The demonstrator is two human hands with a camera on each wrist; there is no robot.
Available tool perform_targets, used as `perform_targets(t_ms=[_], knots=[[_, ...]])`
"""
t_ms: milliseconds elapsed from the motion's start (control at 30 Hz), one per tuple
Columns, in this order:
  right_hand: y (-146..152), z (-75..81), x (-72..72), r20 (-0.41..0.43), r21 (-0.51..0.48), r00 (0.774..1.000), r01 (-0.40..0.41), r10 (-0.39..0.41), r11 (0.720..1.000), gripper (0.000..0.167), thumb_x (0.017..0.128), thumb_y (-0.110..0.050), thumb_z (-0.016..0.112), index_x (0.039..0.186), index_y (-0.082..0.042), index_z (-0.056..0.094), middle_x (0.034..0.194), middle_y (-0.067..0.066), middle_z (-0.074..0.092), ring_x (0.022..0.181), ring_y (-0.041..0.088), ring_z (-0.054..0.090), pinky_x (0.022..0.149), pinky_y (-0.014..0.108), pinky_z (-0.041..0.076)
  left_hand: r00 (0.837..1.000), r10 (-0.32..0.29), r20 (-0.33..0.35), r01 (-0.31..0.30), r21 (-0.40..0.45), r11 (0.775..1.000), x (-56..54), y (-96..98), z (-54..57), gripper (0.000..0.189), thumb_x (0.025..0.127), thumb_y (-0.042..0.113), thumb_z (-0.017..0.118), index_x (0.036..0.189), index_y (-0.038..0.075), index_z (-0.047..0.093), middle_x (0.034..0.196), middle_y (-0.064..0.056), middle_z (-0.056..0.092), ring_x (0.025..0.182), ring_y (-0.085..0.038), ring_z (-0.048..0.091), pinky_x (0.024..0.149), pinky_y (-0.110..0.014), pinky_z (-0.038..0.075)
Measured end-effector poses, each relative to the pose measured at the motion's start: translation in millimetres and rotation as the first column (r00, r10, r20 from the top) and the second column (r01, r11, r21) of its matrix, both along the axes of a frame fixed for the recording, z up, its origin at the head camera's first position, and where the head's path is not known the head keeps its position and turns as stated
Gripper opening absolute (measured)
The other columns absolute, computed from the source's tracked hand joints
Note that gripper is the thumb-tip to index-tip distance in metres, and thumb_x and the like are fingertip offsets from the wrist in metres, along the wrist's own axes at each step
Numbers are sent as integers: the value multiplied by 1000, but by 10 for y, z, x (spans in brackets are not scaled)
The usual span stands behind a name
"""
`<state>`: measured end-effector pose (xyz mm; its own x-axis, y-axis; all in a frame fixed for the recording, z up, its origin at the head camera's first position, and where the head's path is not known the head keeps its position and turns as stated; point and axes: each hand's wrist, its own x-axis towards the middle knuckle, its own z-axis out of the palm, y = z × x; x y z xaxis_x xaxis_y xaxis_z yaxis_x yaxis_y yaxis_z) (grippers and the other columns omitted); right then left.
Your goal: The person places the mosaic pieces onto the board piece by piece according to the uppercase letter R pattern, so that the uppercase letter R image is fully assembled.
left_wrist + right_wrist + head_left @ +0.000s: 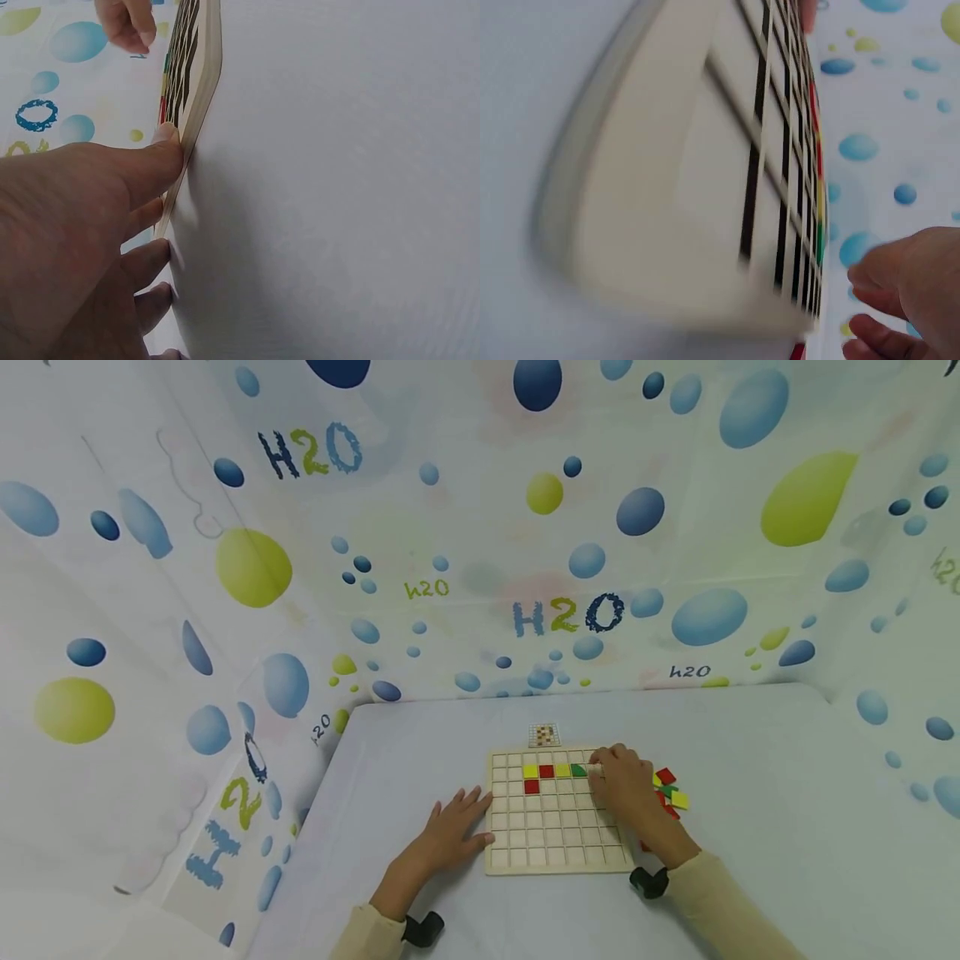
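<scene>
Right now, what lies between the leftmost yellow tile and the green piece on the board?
Left to right in the head view, a red tile, then a second yellow tile beside the green piece.

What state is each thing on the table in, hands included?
Grid board: flat on the table, most visible squares bare.
Placed tiles: five visible, lying in squares.
Loose tiles: overlapping in a heap right of the board.
Pattern card: pattern side up, beyond the board's far edge.
Left hand: fingers spread, touching the board's left edge.
Right hand: over the board, grip unclear.
</scene>
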<state>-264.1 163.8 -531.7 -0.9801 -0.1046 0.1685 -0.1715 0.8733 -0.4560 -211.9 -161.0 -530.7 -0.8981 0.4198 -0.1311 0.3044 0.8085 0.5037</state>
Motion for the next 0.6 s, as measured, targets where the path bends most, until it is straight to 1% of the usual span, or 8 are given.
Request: perform_targets(t_ms=[67, 133, 267, 367, 467, 600], knots=[[145, -14, 21, 0, -1, 999, 45, -45, 999, 22, 101, -19, 70, 119, -7, 68, 123, 20, 63, 112, 41, 57, 96, 66, 40, 1000, -1, -1, 1, 3, 1000, 10, -2, 7, 69, 104, 39, 66, 162, 11, 42, 170, -19, 33, 158, -47, 25, 122, -75, 14], [270, -21, 44, 21, 16, 998, 66, -66, 998, 24, 100, -21, 71, 118, -6, 67, 121, 22, 62, 110, 42, 56, 94, 67, 39, 1000, -2, -1, 2, 7, 1000, 20, -3, 15, 70, 104, 40, 66, 162, 10, 42, 170, -19, 33, 158, -47, 25, 122, -76, 14], [449, -15, 73, 94, 66, 993, 65, -71, 996, 27, 98, -25, 77, 114, -6, 67, 111, 19, 63, 106, 43, 55, 92, 68, 38, 1000, 0, 4, 0, 12, 1000, 33, -1, 32, 70, 104, 41, 65, 163, 10, 41, 171, -19, 32, 159, -47, 24, 122, -76, 13], [530, -1, 63, 131, 85, 990, 49, -60, 995, 24, 97, -22, 79, 113, -7, 68, 105, 16, 63, 104, 42, 58, 91, 68, 39, 1000, -3, 7, 3, 17, 1000, 31, 6, 50, 70, 105, 41, 65, 163, 10, 41, 171, -19, 32, 159, -47, 24, 122, -76, 13], [584, -5, 33, 153, 92, 987, 33, -47, 995, 27, 97, -20, 78, 118, -7, 68, 108, 16, 64, 105, 41, 60, 90, 66, 41, 1000, -7, 3, 7, 27, 1000, 27, 10, 56, 69, 104, 39, 66, 162, 9, 42, 170, -20, 33, 158, -47, 24, 122, -76, 13], [632, -29, 5, 179, 54, 984, 12, -21, 998, 32, 96, -19, 79, 122, -5, 66, 116, 21, 64, 107, 42, 60, 86, 63, 44, 1000, -11, -18, 11, 23, 1000, 31, -5, 31, 69, 104, 38, 66, 162, 9, 42, 169, -21, 34, 157, -49, 26, 121, -77, 14]])
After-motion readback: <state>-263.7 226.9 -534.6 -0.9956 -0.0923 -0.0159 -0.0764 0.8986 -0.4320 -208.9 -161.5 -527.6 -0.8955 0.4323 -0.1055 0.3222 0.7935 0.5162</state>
